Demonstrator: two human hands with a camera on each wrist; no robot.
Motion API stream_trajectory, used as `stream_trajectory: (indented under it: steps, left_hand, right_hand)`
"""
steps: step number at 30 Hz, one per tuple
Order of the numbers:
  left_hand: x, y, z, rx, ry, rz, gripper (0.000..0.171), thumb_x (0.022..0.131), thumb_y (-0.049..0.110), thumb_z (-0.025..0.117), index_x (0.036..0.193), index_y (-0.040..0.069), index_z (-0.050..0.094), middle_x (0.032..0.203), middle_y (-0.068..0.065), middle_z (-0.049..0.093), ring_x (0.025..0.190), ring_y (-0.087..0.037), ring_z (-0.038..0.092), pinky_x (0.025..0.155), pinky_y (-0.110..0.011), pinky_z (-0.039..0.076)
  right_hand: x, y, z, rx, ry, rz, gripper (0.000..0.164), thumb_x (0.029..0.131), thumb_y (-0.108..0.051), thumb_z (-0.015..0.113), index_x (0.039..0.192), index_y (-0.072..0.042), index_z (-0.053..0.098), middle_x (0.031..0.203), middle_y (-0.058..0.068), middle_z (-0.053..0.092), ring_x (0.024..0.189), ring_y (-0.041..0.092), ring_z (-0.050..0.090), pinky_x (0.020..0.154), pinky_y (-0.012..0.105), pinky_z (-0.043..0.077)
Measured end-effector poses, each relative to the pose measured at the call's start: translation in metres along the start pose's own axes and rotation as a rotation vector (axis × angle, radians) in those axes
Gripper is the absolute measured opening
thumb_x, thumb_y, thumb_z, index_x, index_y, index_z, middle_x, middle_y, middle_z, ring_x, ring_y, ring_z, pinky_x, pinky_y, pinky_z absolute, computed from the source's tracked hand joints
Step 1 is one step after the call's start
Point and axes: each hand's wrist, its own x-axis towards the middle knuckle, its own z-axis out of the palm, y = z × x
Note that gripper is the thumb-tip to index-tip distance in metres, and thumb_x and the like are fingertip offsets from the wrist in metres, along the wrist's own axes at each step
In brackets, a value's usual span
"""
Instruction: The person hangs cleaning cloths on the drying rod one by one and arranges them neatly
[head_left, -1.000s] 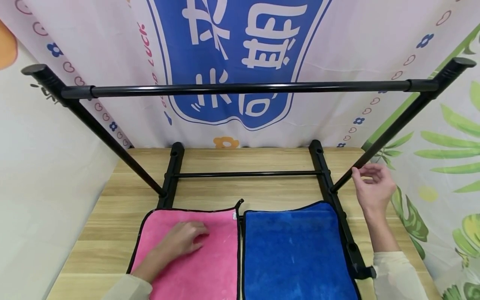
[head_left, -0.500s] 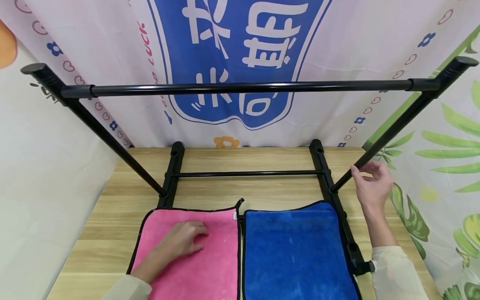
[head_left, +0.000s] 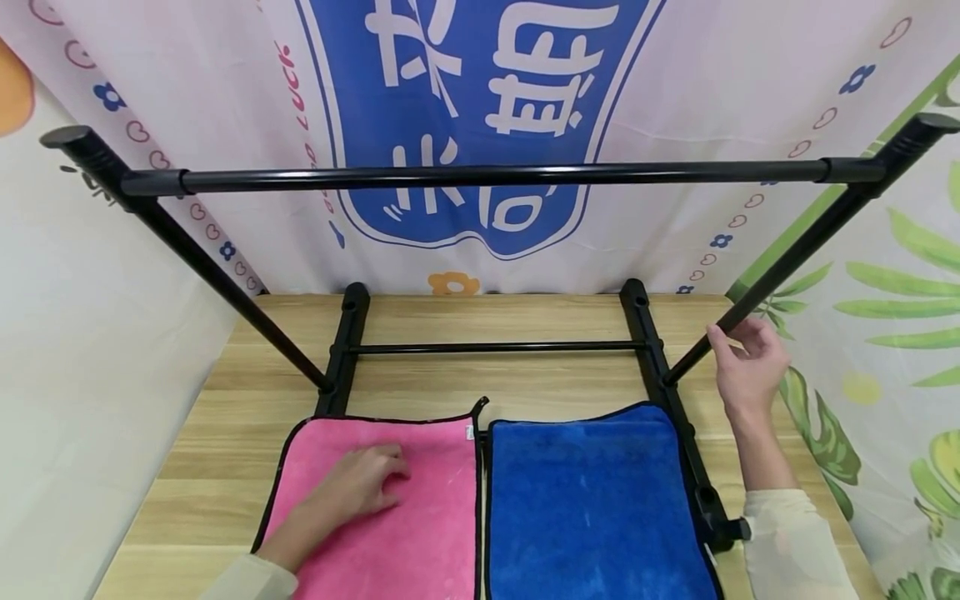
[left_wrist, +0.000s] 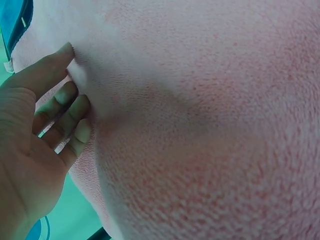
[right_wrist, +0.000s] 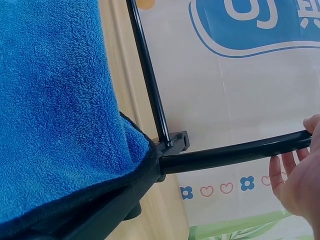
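Observation:
A pink towel (head_left: 420, 533) with black edging lies at the front left, its fleecy pile filling most of the left wrist view. My left hand (head_left: 363, 483) rests on it, fingers loosely bent, and in the left wrist view no object shows in the palm. On the right stands the black post (head_left: 795, 250) of a metal rack. Near its foot my right hand (head_left: 752, 367) holds this post between thumb and fingers, as the right wrist view (right_wrist: 300, 175) also shows. Beside the pink towel lies a blue towel (head_left: 585, 508), black-edged too, with a corner bunched against the rack's right foot bar.
The rack has a top rail (head_left: 480, 177), a left post (head_left: 225, 279), a thin low rail (head_left: 495, 347) and foot bars (head_left: 636, 312) on the wooden tabletop (head_left: 187, 467). A printed curtain (head_left: 247, 100) hangs close behind.
My right hand has stayed at the post and shifted slightly upward along it. The right post leans a little farther right. My left hand has slid slightly left over the pink towel.

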Motion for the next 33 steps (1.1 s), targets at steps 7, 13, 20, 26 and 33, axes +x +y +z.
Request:
stream_trajectory:
  steps: [7,13,20,26,33]
  left_hand:
    - [0.000,-0.001,0.003,-0.026,0.011,0.009,0.025,0.073,0.016,0.093,0.094,0.010,0.079,0.087,0.006,0.065,0.079,-0.009,0.063,0.072,-0.031,0.058]
    - [0.003,-0.004,0.005,-0.079,0.034,-0.001,0.025,0.071,0.011,0.094,0.090,0.008,0.077,0.082,0.006,0.068,0.074,-0.008,0.063,0.068,-0.029,0.057]
    - [0.012,0.000,0.002,-0.124,-0.022,-0.081,0.022,0.069,0.006,0.094,0.083,0.009,0.076,0.073,0.007,0.066,0.064,0.000,0.056,0.060,-0.022,0.053]
    - [0.019,0.001,-0.001,-0.102,-0.073,-0.046,0.025,0.069,0.003,0.093,0.076,0.012,0.071,0.066,0.011,0.058,0.059,0.003,0.047,0.055,-0.020,0.046]
    - [0.026,0.004,-0.006,-0.046,-0.163,0.023,0.032,0.069,0.001,0.091,0.075,0.014,0.063,0.064,0.011,0.050,0.057,0.001,0.041,0.052,-0.020,0.042]
  right_hand:
    - [0.002,0.004,0.000,0.224,0.029,-0.013,0.023,0.084,0.014,0.074,0.097,-0.004,0.070,0.086,0.001,0.068,0.078,0.010,0.066,0.066,0.014,0.055]
    - [0.006,0.009,-0.002,0.351,-0.010,-0.069,0.022,0.082,0.022,0.070,0.090,0.002,0.067,0.084,0.003,0.070,0.076,0.010,0.069,0.068,0.014,0.056]
    - [0.009,0.007,-0.004,0.329,-0.043,-0.056,0.022,0.083,0.022,0.069,0.087,0.001,0.066,0.082,0.002,0.066,0.076,0.009,0.069,0.067,0.014,0.055]
    - [0.010,0.007,-0.004,0.295,-0.048,-0.052,0.021,0.083,0.021,0.069,0.087,0.000,0.065,0.082,0.002,0.066,0.076,0.008,0.069,0.068,0.015,0.055]
    - [0.011,0.009,-0.004,0.321,-0.053,-0.057,0.021,0.083,0.023,0.068,0.087,0.002,0.064,0.082,0.002,0.066,0.076,0.008,0.069,0.068,0.014,0.056]
